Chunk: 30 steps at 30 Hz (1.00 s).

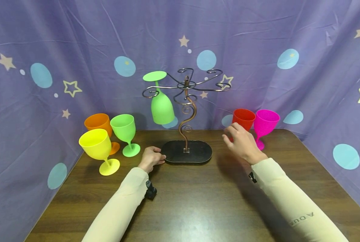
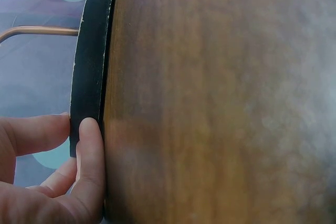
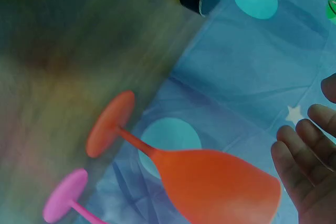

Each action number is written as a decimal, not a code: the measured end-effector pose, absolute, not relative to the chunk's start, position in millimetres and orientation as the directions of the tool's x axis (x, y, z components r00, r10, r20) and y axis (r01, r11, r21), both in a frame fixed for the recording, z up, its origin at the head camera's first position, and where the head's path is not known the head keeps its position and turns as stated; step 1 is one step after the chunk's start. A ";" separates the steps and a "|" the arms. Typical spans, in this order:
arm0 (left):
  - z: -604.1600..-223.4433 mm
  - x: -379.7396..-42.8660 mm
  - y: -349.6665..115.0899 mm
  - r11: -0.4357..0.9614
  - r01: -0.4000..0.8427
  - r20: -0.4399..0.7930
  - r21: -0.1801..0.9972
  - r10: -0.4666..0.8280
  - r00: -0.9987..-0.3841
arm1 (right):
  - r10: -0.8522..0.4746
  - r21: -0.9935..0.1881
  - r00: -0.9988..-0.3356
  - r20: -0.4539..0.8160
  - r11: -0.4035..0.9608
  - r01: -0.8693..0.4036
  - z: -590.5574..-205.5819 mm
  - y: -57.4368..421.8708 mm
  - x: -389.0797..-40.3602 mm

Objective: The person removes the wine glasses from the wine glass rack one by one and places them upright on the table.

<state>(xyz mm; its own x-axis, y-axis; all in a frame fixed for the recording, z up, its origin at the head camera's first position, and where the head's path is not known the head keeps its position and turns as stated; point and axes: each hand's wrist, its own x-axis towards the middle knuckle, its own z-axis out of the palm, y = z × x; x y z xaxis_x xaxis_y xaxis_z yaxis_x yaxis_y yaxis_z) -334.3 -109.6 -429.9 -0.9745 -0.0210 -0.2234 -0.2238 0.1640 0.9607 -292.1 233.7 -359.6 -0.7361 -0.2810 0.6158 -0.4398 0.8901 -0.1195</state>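
Note:
The wine glass rack [image 1: 195, 156] has a black oval base and curled metal arms. At the base's left end, my left hand [image 1: 152, 158] pinches the edge; in the left wrist view, fingers [image 2: 90, 145] lie against the black base [image 2: 88, 72]. A light green goblet [image 1: 162, 109] hangs upside down from a left arm of the rack. My right hand [image 1: 242, 143] hovers by the red goblet [image 1: 244, 116], fingers loosely bent and holding nothing. In the right wrist view, that upright goblet [image 3: 220, 182] stands apart from the fingers [image 3: 291, 169].
A magenta goblet [image 1: 266, 121] stands right of the red one. On the left of the wooden table [image 1: 186, 201] stand yellow [image 1: 96, 144], orange [image 1: 98, 121] and green [image 1: 123, 129] goblets, upright. A purple patterned curtain [image 1: 155, 33] encloses the back and sides.

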 end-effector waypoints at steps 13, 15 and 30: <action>-430.0 -334.9 -108.9 0.149 -0.221 -0.222 0.964 -0.013 -0.975 | -0.174 -0.368 -0.857 0.485 0.849 -0.380 -387.9 214.5 -289.4; -430.3 -335.1 -109.1 0.149 -0.224 -0.225 0.963 -0.013 -0.974 | -0.160 -0.412 -0.871 0.464 0.832 -0.372 -390.7 211.2 -289.6; -430.7 -334.6 -109.9 0.161 -0.224 -0.224 0.961 -0.015 -0.974 | 0.011 -0.694 -0.970 0.242 0.700 -0.165 -407.8 194.6 -294.2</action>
<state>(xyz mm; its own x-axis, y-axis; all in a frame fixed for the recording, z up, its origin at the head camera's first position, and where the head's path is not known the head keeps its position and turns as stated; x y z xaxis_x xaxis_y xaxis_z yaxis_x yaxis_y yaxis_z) -334.6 -109.9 -430.7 -0.9744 -0.0151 -0.2242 -0.2237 0.1606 0.9613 -294.2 194.6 -407.8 -0.9703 0.0108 0.2416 -0.1651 0.7003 -0.6945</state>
